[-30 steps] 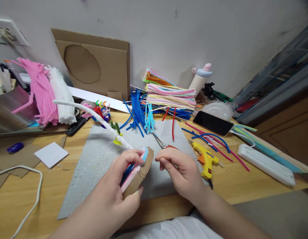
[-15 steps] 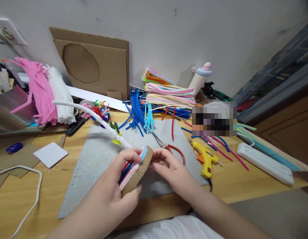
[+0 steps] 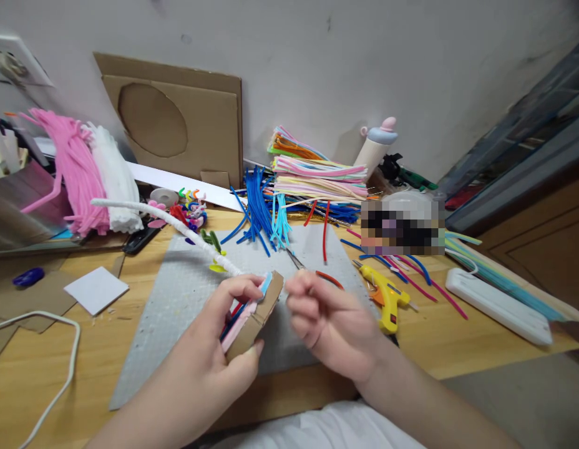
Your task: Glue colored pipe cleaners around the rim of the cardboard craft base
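My left hand (image 3: 214, 349) grips a cardboard piece (image 3: 256, 315) with pink, light blue and red pipe cleaners pressed along its edge. A long white pipe cleaner (image 3: 163, 218) runs from that piece up and to the left. My right hand (image 3: 327, 324) hovers just right of the cardboard, fingers curled and smeared by motion; I cannot make out anything in them. Red-handled scissors (image 3: 312, 271) lie on the grey cutting mat (image 3: 177, 312) behind my right hand.
A yellow glue gun (image 3: 385, 296) lies at the mat's right edge. Bundles of blue (image 3: 256, 209), pastel (image 3: 317, 174), pink (image 3: 77, 168) and white (image 3: 114, 178) pipe cleaners line the back. Cut cardboard (image 3: 177, 118) leans on the wall. A white power strip (image 3: 498, 305) lies right.
My right hand let go of the scissors, moved to the cardboard piece, then lifted a little with fingers curled. The white pipe cleaner's far end dipped lower.
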Demonstrator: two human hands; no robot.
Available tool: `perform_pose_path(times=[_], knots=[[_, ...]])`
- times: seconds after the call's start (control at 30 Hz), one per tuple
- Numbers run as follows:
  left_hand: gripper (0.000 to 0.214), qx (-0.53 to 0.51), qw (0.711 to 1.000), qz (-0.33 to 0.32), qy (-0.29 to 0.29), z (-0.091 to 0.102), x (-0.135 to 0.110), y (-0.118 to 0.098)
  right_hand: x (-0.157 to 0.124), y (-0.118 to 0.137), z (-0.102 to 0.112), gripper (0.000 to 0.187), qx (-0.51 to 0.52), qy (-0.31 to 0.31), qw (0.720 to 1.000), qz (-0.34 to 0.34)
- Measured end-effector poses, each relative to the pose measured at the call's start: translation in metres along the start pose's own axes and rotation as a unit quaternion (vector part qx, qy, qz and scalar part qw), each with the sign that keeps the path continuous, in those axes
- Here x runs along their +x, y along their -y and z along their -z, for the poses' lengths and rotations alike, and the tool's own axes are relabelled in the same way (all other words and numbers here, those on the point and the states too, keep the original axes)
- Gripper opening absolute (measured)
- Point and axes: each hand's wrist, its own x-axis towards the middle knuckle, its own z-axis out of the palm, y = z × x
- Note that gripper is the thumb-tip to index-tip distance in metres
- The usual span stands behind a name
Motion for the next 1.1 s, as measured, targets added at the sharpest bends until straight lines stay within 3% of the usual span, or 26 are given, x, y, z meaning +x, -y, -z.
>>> perform_pose_path(times=[0.07, 0.13, 0.23, 0.3, 0.37, 0.43, 0.47, 0.5, 0.57, 0.67, 0.73, 0.77, 0.87, 1.1], knots=[[0.04, 0.002, 1.0, 0.004, -0.003, 0.001, 0.0, 0.0, 0.005, 0.019, -0.002, 0.011, 0.051, -0.063, 0.991, 0.104], [0.041, 0.001, 1.0, 0.006, -0.002, 0.002, 0.0, 0.0, 0.012, 0.035, 0.0, 0.026, 0.053, -0.154, 0.966, 0.202], [0.042, 0.007, 1.0, 0.005, 0.002, 0.001, 0.002, -0.001, 0.02, 0.044, 0.01, 0.033, 0.02, -0.256, 0.94, 0.225], [0.042, 0.017, 1.0, -0.003, 0.003, 0.001, 0.002, -0.003, 0.02, 0.037, 0.018, 0.032, 0.001, -0.257, 0.947, 0.193], [0.041, 0.026, 1.0, -0.014, 0.001, 0.0, 0.002, -0.004, 0.018, 0.025, 0.024, 0.035, -0.034, -0.206, 0.962, 0.178], [0.041, 0.029, 0.999, -0.02, 0.0, 0.0, 0.001, -0.004, 0.014, 0.011, 0.028, 0.038, -0.12, -0.161, 0.958, 0.207], [0.041, 0.03, 0.999, -0.021, -0.001, 0.0, 0.001, -0.003, 0.012, 0.005, 0.028, 0.032, -0.179, -0.149, 0.943, 0.239], [0.041, 0.03, 0.999, -0.02, -0.003, 0.0, 0.0, -0.003, 0.009, 0.0, 0.028, 0.022, -0.247, -0.143, 0.916, 0.28], [0.042, 0.03, 0.999, -0.019, -0.004, 0.0, 0.001, -0.003, 0.002, -0.006, 0.025, 0.008, -0.406, -0.106, 0.835, 0.356], [0.043, 0.032, 0.999, -0.026, -0.004, -0.001, 0.001, -0.003, -0.01, -0.008, 0.016, 0.024, -0.619, 0.012, 0.678, 0.395], [0.044, 0.037, 0.999, -0.032, -0.003, -0.001, 0.001, -0.005, -0.017, -0.008, 0.01, 0.032, -0.687, 0.07, 0.622, 0.369], [0.044, 0.04, 0.999, -0.034, -0.003, -0.001, 0.001, -0.006, -0.019, -0.008, 0.008, 0.035, -0.698, 0.081, 0.615, 0.357], [0.043, 0.042, 0.998, -0.045, -0.004, -0.002, 0.001, -0.008, -0.021, -0.011, 0.007, 0.038, -0.696, 0.082, 0.632, 0.331], [0.042, 0.037, 0.998, -0.055, -0.005, -0.003, 0.002, -0.008, -0.022, -0.014, 0.012, 0.043, -0.683, 0.069, 0.646, 0.334]])
